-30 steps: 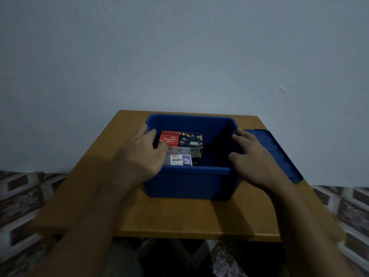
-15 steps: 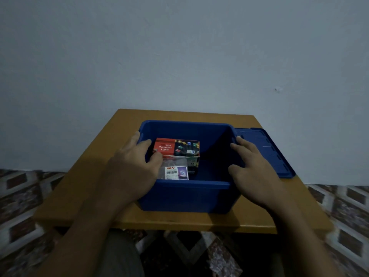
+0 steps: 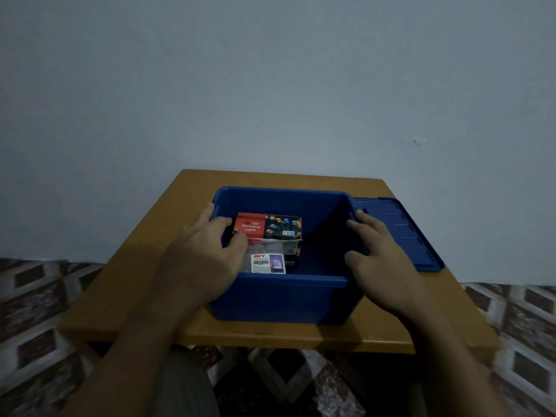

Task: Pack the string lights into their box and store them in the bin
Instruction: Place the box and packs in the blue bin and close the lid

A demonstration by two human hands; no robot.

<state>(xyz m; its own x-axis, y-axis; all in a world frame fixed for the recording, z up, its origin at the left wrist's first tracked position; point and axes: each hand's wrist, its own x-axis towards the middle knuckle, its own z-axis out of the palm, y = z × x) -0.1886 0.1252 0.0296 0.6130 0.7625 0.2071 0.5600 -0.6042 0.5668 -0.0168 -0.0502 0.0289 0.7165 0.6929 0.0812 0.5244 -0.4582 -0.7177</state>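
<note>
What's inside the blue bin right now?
The LED lights box sits in the blue bin, with a labelled clear packet in front of it. The left hand covers the box's lower left corner, and the near wall hides the bin's floor.

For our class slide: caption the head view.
Left hand and right hand hold the blue bin; lights box inside, lid alongside.

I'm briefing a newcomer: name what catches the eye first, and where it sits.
The blue bin dominates the middle of the wooden table, a left hand and right hand holding its side walls. Inside, toward its left, sits the red LED lights box; the blue lid lies right of the bin.
</note>
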